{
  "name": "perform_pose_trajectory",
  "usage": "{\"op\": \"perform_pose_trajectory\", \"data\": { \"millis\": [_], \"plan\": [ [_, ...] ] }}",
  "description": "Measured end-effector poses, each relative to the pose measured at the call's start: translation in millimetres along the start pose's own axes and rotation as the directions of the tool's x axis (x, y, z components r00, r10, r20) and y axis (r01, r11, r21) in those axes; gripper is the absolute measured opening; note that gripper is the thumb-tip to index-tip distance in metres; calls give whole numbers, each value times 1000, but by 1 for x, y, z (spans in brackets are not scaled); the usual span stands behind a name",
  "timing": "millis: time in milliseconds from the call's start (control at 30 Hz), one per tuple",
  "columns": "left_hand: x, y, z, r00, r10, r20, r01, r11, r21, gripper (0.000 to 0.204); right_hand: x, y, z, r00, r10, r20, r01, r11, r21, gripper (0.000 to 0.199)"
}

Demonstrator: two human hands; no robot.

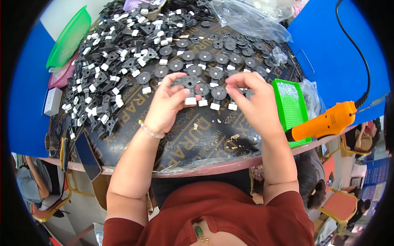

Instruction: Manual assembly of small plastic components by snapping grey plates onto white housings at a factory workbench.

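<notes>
Between the thumb and fingers of my left hand (166, 100) is a black plastic part (189, 83) with a round hub and a white block at its lower end. It is held just above the table. My right hand (256, 92) is beside it to the right, thumb and fingertips pinched together; whatever they hold is too small to make out. Under and between the hands lie rows of similar parts with black discs on top, such as the disc-topped part (218, 93). Behind them are loose black discs (230, 44).
A large heap of black-and-white parts (111, 74) covers the table's left side. At right stand a green tray (294, 119) of small metal pieces and an orange electric screwdriver (326, 123) on a cord. A phone (87, 156) and yellow-handled pliers (64, 153) lie near the left front edge.
</notes>
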State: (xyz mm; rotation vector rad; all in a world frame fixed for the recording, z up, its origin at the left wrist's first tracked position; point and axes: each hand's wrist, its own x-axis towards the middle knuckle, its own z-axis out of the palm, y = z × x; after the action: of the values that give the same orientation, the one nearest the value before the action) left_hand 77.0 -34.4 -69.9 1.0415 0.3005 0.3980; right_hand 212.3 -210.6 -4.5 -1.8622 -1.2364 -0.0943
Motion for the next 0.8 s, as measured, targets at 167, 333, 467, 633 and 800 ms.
{"op": "perform_pose_trajectory", "data": {
  "millis": [167, 333, 467, 633, 800],
  "plan": [
    [3, -7, 0, 998, -31, 47, 32, 999, -20, 44, 27, -13, 36, 992, 32, 119, -41, 996, 78, 13],
    [5, -6, -2, 997, -60, 41, 59, 998, 11, 42, 28, -1, 61, 989, -44, 138, 38, 998, 44, 11],
    [6, -9, -3, 997, -72, 41, 72, 997, -8, 41, 26, 5, 66, 975, -213, 67, 217, 974, -66, 12],
    [6, -7, -3, 991, -135, 16, 136, 987, -82, 37, 45, 18, 49, 982, -169, -83, 151, 969, -194, 15],
    [10, -6, -5, 994, -77, -74, 77, 997, -5, 32, 87, 68, 8, 972, -120, -201, -13, 829, -559, 17]
  ]
}}
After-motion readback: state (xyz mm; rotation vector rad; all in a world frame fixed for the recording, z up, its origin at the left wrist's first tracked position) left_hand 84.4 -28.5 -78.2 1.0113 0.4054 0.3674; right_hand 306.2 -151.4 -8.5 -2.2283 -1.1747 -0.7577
